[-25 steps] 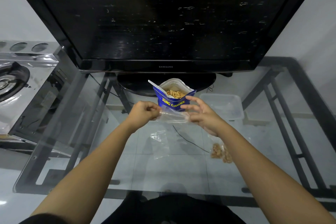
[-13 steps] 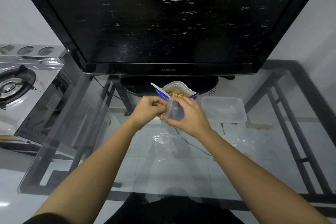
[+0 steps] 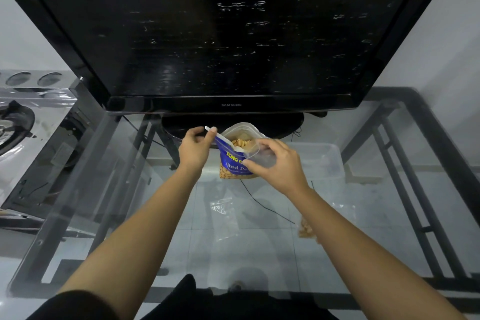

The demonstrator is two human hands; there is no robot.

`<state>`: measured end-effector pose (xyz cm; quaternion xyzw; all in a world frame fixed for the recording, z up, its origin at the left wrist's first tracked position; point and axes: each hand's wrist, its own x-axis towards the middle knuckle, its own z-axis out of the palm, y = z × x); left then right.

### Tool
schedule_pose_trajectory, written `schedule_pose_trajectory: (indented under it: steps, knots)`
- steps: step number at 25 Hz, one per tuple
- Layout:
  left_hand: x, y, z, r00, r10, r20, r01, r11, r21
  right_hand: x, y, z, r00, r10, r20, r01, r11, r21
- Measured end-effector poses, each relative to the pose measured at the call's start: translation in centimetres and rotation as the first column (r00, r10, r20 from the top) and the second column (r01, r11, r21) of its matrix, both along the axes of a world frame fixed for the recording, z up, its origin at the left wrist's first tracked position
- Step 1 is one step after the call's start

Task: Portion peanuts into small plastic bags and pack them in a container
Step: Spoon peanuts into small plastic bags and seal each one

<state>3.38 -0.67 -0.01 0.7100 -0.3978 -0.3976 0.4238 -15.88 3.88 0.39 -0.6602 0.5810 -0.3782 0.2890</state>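
A blue peanut bag (image 3: 232,161) stands open on the glass table, peanuts showing at its mouth. My left hand (image 3: 195,148) pinches the bag's upper left rim. My right hand (image 3: 277,163) holds a small clear plastic bag (image 3: 261,156) at the right side of the peanut bag's mouth. An empty clear plastic container (image 3: 324,163) sits just right of my right hand. A small bag filled with peanuts (image 3: 306,227) lies partly hidden behind my right forearm. Another empty small plastic bag (image 3: 225,218) lies flat between my arms.
A large black television (image 3: 233,34) stands at the back of the glass table (image 3: 109,189), its base just behind the peanut bag. A gas stove (image 3: 18,122) sits to the left. A thin black cable (image 3: 262,205) runs beneath the glass.
My left hand let go of the small bag and took hold of the peanut bag's rim. My right hand moved the small bag to the right, by the peanut bag's mouth.
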Motion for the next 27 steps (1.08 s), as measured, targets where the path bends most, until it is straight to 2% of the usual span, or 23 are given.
schedule_pose_trajectory:
  steps: [3,5,7,8,10,12,14,21,27]
  knots:
    - [-0.4,-1.1,1.9,0.955,-0.153,0.255,0.198,0.967,-0.159,-0.6,-1.0,-0.5,0.999,-0.038,0.009,0.037,0.996,0.079]
    - [-0.5,-1.5,3.1,0.859,-0.191,0.475,0.355,0.891,-0.284,-0.7,-1.6,-0.7,0.999,-0.041,0.013,0.038,0.99,0.135]
    - [-0.4,-1.7,3.3,0.734,-0.277,0.62,0.51,0.827,-0.234,-0.9,-2.0,-0.9,0.999,-0.039,0.02,0.035,0.986,0.16]
    - [-0.2,-1.8,3.0,0.737,-0.313,0.599,0.503,0.847,-0.175,-0.9,-2.1,-1.0,0.999,-0.04,0.024,0.035,0.985,0.17]
    - [0.0,-1.9,2.0,0.852,-0.313,0.42,0.382,0.92,-0.087,-0.9,-2.3,-1.1,0.998,-0.051,0.047,0.042,0.982,0.181]
    - [-0.1,-2.1,1.2,0.951,-0.242,0.193,0.252,0.967,-0.026,-0.9,-2.2,-1.1,0.995,-0.065,0.074,0.05,0.981,0.188]
    - [-0.5,-2.3,0.9,0.986,-0.157,0.052,0.156,0.988,0.015,-0.8,-2.1,-1.0,0.993,-0.07,0.099,0.049,0.979,0.199]
    - [-0.9,-2.3,0.9,0.998,-0.062,-0.028,0.063,0.997,0.033,-1.0,-1.9,-0.6,0.991,-0.063,0.119,0.034,0.973,0.227]
    - [-1.1,-2.5,0.5,0.957,0.03,-0.289,0.001,0.994,0.108,-1.5,-2.0,-0.4,0.983,-0.067,0.173,0.022,0.969,0.247]
